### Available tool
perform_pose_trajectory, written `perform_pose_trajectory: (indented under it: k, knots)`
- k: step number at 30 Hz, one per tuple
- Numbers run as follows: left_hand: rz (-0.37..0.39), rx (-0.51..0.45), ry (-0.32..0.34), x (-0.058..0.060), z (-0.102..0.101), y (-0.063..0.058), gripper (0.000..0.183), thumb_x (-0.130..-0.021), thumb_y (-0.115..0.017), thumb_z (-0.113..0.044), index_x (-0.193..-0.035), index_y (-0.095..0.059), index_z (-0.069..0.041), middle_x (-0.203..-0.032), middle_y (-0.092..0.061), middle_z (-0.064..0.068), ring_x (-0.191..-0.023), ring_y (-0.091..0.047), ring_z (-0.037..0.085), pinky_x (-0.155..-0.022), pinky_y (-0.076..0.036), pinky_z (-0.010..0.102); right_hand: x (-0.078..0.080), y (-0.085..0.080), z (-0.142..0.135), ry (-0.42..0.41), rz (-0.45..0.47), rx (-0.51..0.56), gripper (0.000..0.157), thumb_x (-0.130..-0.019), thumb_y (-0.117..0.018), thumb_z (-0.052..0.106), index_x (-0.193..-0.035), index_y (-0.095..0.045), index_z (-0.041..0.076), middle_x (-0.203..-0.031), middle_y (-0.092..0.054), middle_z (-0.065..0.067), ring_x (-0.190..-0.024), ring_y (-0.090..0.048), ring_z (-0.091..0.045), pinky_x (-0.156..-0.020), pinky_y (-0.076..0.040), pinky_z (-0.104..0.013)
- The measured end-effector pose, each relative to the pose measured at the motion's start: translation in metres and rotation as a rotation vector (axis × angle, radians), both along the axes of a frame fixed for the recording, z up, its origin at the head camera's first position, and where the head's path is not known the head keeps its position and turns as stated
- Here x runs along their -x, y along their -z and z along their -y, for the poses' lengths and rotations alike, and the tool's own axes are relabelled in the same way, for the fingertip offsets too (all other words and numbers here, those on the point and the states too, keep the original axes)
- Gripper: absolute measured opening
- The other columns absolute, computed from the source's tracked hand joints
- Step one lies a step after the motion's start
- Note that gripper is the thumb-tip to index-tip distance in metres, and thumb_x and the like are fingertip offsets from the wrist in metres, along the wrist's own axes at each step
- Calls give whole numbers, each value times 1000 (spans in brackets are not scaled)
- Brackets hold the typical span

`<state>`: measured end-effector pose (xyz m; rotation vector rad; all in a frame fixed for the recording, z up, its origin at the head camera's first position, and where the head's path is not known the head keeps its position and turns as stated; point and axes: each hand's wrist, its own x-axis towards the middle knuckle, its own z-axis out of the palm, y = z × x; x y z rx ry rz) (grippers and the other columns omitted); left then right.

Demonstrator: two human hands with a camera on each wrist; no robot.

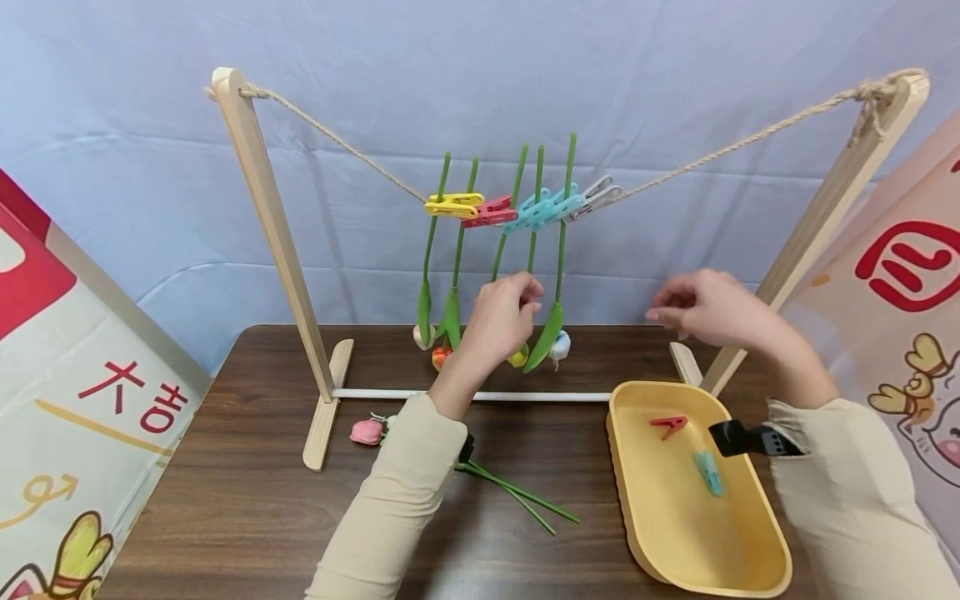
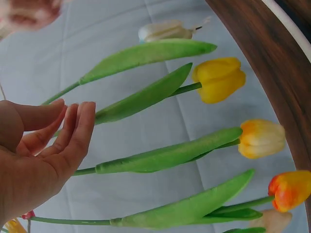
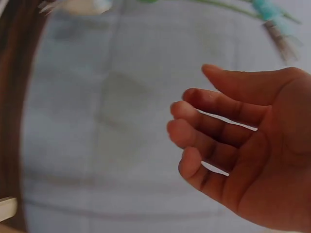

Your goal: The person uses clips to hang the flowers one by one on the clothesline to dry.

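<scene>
Several artificial tulips hang heads down from a rope [image 1: 337, 142], their stems held by yellow [image 1: 454, 205], red [image 1: 491, 212] and light blue clothespins [image 1: 531, 213]. A grey clothespin [image 1: 597, 197] sits at the right end of the row. My left hand [image 1: 498, 312] is among the stems, fingers bent loosely and holding nothing. In the left wrist view it lies in front of the stem of a yellow tulip [image 2: 221, 80]; whether it touches that stem is unclear. Apart from the flowers, my right hand [image 3: 248, 131] hovers near the right post, its fingers relaxed around nothing.
A wooden frame with a left post [image 1: 273, 225] and right post [image 1: 821, 217] carries the rope; a white bar [image 1: 547, 397] joins its feet. On the table, a yellow basin [image 1: 617, 467] contains a red clothespin [image 1: 669, 425] and a teal one [image 1: 708, 472]. A pink tulip [image 1: 367, 432] lies left.
</scene>
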<state>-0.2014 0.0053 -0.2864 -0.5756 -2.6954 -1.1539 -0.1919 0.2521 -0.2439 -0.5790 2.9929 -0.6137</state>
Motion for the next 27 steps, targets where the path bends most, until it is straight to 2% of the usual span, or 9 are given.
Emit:
perform_pose_trajectory:
  k: [4,8,13,17,21,27]
  knots:
    - [2,5,-2,0,1,1,14,-91,-54,-7,-103,-62,-4,-96,-63,6,-90,-58,19,-77,-45,30,2,35,-17,-14,91,-15,9,-86,-59,10,-84,-65,4,-61,-57,3,-54,-54,-13,-53,-42,-29]
    - [-7,3,3,0,1,3,14,-91,-55,-6,-102,-62,-4,-95,-64,6,-88,-59,19,-77,-45,29,4,77,-36,-6,192,17,10,-85,-56,3,-80,-64,4,-62,-57,0,-52,-55,-16,-49,-43,-29]
    - [-14,8,1,0,2,5,13,-90,-55,-6,-101,-63,-4,-95,-64,5,-85,-59,18,-75,-45,28,1,131,-57,25,302,101,6,-83,-57,-2,-83,-63,-3,-61,-57,-3,-47,-54,-19,-46,-42,-29]
    - [-3,19,5,-1,2,7,13,-91,-55,-8,-102,-63,-5,-96,-64,6,-84,-59,18,-75,-45,28,-3,165,-69,42,398,205,10,-81,-54,-9,-87,-62,-10,-66,-62,-11,-42,-44,-13,-41,-36,-25]
    - [-9,35,14,-2,3,10,13,-90,-56,-8,-101,-63,-4,-95,-64,6,-85,-59,19,-76,-45,29,-7,187,-75,7,437,269,13,-78,-50,-15,-82,-61,-11,-74,-63,-18,-42,-38,-9,-40,-32,-22]
    - [2,36,25,-1,4,15,13,-90,-56,-8,-101,-62,-5,-94,-65,6,-83,-59,18,-75,-46,30,-11,200,-77,-1,346,177,11,-76,-54,-13,-72,-61,-5,-58,-54,-5,-44,-46,-14,-39,-38,-25]
